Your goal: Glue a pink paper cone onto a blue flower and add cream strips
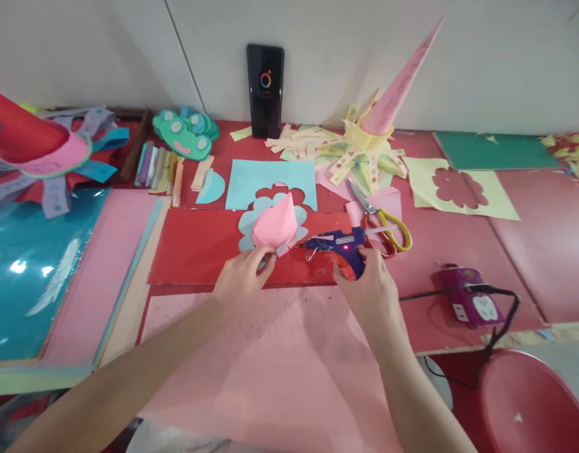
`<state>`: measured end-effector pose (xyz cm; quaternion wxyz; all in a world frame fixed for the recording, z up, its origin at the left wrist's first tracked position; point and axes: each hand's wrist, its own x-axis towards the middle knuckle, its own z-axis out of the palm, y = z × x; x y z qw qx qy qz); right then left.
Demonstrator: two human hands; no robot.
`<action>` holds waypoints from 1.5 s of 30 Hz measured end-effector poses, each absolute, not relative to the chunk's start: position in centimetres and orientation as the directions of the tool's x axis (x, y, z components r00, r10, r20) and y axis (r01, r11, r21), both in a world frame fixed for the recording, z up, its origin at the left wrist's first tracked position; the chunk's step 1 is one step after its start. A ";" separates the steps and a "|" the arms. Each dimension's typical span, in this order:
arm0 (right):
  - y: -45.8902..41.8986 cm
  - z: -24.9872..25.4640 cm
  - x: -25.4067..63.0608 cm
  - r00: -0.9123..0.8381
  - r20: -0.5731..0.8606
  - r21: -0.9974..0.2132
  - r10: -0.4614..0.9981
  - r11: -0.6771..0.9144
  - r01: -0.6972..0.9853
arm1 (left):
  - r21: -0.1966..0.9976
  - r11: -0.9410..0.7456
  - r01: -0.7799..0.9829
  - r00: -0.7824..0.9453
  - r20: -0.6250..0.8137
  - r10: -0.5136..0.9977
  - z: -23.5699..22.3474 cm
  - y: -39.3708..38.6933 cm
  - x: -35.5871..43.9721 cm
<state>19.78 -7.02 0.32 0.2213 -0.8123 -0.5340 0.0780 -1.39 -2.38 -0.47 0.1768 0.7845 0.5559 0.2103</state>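
Note:
My left hand [246, 270] pinches the lower edge of a pink paper cone [276, 221]. The cone sits over a light blue scalloped paper flower [246, 231], and I cannot tell whether the two are joined. In my right hand [371, 280] is a purple glue gun [343, 242] with an orange trigger and a lit red light. Its nozzle points left and comes close to the cone's lower edge. Beneath them lies a red board [190, 248]. Scissors [381, 217] with red and yellow handles rest just beyond the glue gun.
A phone [265, 91] leans on the wall. Finished paper cones [388, 107] stand at back right and far left. Markers [154, 167], green frog cutouts [185, 132] and paper strips lie behind. A purple power adapter [471, 296] with a cord is at right, above a red stool [529, 402].

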 end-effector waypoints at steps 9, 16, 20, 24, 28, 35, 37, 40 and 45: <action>-6.7 0.2 19.6 0.363 0.140 -0.438 0.921 -0.271 0.857 | 0.506 -0.341 0.792 0.306 0.154 0.939 -0.4 -2.4 -1.4; -6.6 0.5 19.5 0.341 0.172 -0.419 0.924 -0.245 0.875 | 0.514 -0.340 0.788 0.309 0.148 0.940 -0.5 -2.4 -1.5; -6.5 0.5 19.5 0.325 0.184 -0.397 0.928 -0.233 0.888 | 0.515 -0.328 0.792 0.306 0.131 0.943 -0.5 -2.4 -1.5; -6.5 0.5 19.5 0.320 0.199 -0.386 0.926 -0.226 0.894 | 0.522 -0.326 0.788 0.304 0.129 0.944 -0.4 -2.4 -1.5; -6.5 0.6 19.4 0.324 0.200 -0.374 0.925 -0.234 0.898 | 0.513 -0.339 0.788 0.310 0.144 0.940 -0.5 -2.4 -1.5; -6.5 0.6 19.3 0.332 0.197 -0.357 0.922 -0.248 0.901 | 0.508 -0.347 0.788 0.318 0.146 0.937 -0.5 -2.3 -1.5; -6.5 0.6 19.3 0.333 0.205 -0.348 0.920 -0.250 0.904 | 0.500 -0.355 0.790 0.320 0.157 0.934 -0.6 -2.4 -1.5; -6.4 0.6 19.3 0.331 0.208 -0.335 0.921 -0.251 0.908 | 0.497 -0.360 0.790 0.319 0.169 0.933 -0.6 -2.4 -1.5; -6.4 1.0 19.3 0.330 0.202 -0.313 0.922 -0.259 0.914 | 0.507 -0.343 0.791 0.319 0.138 0.938 -0.5 -2.4 -1.5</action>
